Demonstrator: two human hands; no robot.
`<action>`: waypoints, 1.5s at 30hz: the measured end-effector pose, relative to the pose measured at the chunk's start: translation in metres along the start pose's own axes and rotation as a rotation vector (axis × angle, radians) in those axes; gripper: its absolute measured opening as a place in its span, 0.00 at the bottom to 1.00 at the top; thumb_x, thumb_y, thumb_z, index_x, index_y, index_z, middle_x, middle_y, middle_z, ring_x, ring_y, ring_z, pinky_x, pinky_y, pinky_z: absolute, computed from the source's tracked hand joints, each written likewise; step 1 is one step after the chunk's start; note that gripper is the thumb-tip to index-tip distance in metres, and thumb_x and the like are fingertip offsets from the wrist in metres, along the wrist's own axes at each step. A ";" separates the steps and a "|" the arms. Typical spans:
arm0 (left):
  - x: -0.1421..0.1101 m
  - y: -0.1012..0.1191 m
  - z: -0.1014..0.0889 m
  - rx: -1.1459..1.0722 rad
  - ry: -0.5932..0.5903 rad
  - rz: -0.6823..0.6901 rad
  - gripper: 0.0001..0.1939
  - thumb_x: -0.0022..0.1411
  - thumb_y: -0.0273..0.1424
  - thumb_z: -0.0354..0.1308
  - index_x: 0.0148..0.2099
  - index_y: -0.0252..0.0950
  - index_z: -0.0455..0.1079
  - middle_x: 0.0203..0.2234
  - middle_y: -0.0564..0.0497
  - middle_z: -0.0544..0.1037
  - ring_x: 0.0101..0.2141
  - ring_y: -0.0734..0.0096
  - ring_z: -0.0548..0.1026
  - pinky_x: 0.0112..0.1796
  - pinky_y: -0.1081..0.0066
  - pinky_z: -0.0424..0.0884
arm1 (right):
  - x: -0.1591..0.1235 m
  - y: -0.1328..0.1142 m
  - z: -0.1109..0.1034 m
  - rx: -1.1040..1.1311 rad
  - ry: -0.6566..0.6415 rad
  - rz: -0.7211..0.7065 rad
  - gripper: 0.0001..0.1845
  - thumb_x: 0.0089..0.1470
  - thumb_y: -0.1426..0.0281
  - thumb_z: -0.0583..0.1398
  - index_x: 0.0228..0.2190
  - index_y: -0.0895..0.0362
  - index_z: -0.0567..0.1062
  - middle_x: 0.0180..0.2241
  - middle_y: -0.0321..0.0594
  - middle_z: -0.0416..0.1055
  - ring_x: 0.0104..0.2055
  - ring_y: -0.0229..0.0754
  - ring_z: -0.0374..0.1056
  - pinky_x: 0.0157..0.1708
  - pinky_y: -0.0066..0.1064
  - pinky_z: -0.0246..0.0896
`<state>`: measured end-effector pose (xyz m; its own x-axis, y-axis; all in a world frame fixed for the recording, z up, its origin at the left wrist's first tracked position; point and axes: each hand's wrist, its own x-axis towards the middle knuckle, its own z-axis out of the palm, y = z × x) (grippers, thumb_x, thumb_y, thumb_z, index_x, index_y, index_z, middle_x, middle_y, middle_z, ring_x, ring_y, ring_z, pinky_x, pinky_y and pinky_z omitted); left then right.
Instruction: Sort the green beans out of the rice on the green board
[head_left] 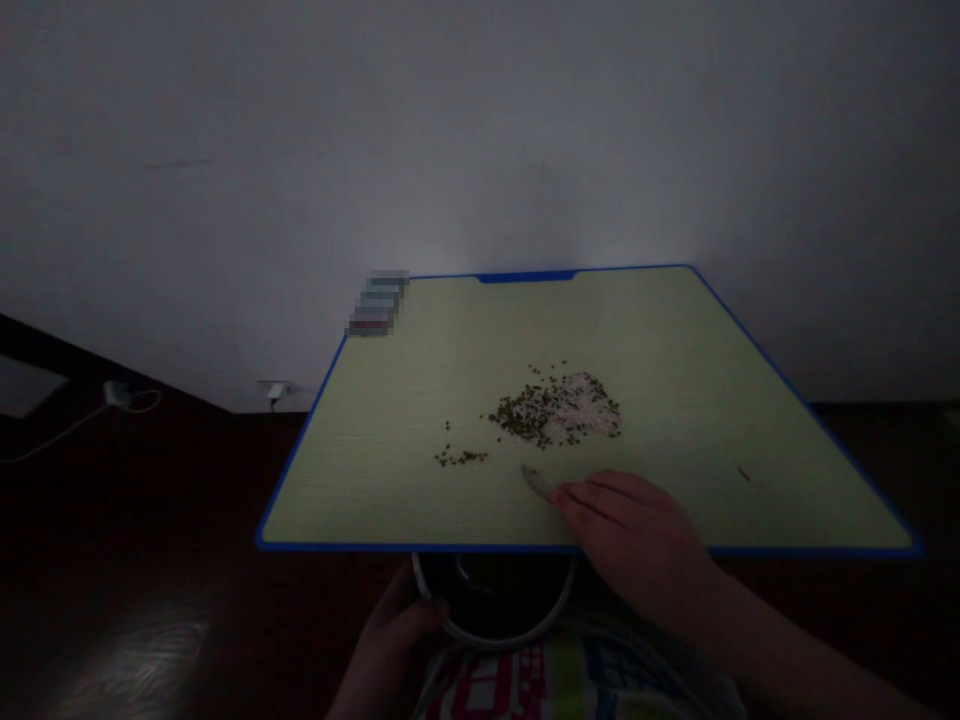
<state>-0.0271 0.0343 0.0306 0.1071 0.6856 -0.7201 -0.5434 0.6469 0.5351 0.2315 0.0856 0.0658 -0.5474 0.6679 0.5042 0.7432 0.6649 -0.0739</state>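
Note:
A pale green tabletop [675, 330] with a blue edge holds a heap of small dark beans mixed with white rice [559, 408]. A smaller cluster of dark beans [459, 457] lies to its left. My right hand [637, 540] rests on the table near the front edge, fingers closed round a small grey tool [536, 483] whose tip points toward the heap. Below the table's front edge my left hand [394, 630] grips the rim of a dark bowl with a white rim [491, 635], partly hidden under the table.
A white wall rises behind the table. At the left, a plug and white cable [120, 395] lie on dark furniture. A small blurred patch [377, 303] sits at the table's far left corner. Patterned cloth [555, 685] shows below the bowl.

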 end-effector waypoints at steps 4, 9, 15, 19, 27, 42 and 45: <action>0.001 -0.001 -0.001 -0.018 -0.012 -0.004 0.27 0.44 0.20 0.62 0.49 0.39 0.74 0.38 0.45 0.85 0.45 0.48 0.78 0.48 0.55 0.72 | -0.003 -0.011 -0.001 0.024 0.000 -0.022 0.14 0.59 0.77 0.53 0.41 0.61 0.77 0.37 0.44 0.78 0.39 0.41 0.71 0.43 0.36 0.67; 0.001 0.000 0.001 -0.081 -0.069 -0.018 0.24 0.45 0.18 0.61 0.47 0.38 0.75 0.36 0.45 0.85 0.44 0.49 0.79 0.48 0.54 0.72 | -0.010 -0.012 -0.003 0.009 -0.027 -0.019 0.15 0.60 0.77 0.51 0.39 0.62 0.78 0.35 0.45 0.78 0.36 0.41 0.72 0.39 0.35 0.69; 0.002 0.000 0.002 -0.029 -0.046 -0.006 0.23 0.43 0.19 0.61 0.44 0.38 0.76 0.37 0.45 0.85 0.45 0.50 0.79 0.47 0.58 0.72 | -0.011 -0.007 -0.003 -0.006 -0.001 -0.014 0.15 0.59 0.79 0.52 0.40 0.61 0.78 0.35 0.43 0.78 0.37 0.40 0.72 0.41 0.35 0.69; 0.002 0.000 0.002 -0.029 -0.045 -0.020 0.24 0.43 0.19 0.62 0.45 0.39 0.75 0.36 0.47 0.85 0.43 0.51 0.80 0.46 0.58 0.73 | 0.004 -0.020 -0.001 0.018 -0.031 -0.034 0.16 0.59 0.79 0.51 0.39 0.62 0.77 0.35 0.46 0.78 0.36 0.42 0.71 0.37 0.35 0.69; 0.001 -0.003 0.001 -0.014 -0.005 -0.014 0.32 0.43 0.20 0.62 0.54 0.38 0.69 0.34 0.46 0.85 0.42 0.51 0.80 0.44 0.58 0.73 | 0.003 -0.009 0.003 -0.064 -0.060 0.063 0.15 0.55 0.82 0.53 0.39 0.64 0.77 0.33 0.46 0.77 0.36 0.43 0.70 0.39 0.35 0.68; 0.003 -0.005 -0.001 -0.051 -0.066 -0.026 0.33 0.45 0.17 0.60 0.56 0.36 0.66 0.37 0.45 0.85 0.44 0.49 0.79 0.46 0.56 0.73 | 0.011 0.014 -0.019 0.144 -0.150 0.406 0.14 0.57 0.73 0.55 0.41 0.61 0.78 0.34 0.44 0.80 0.34 0.43 0.75 0.36 0.34 0.71; 0.004 -0.006 -0.002 -0.048 -0.069 -0.029 0.35 0.46 0.17 0.59 0.58 0.35 0.63 0.36 0.44 0.85 0.44 0.49 0.79 0.46 0.55 0.73 | 0.013 0.027 -0.019 0.164 -0.220 0.496 0.16 0.56 0.72 0.56 0.44 0.61 0.78 0.37 0.45 0.79 0.35 0.45 0.76 0.37 0.35 0.71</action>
<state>-0.0252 0.0325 0.0234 0.1797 0.6890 -0.7022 -0.5782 0.6515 0.4912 0.2519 0.1053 0.0869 -0.2280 0.9558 0.1856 0.8721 0.2852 -0.3975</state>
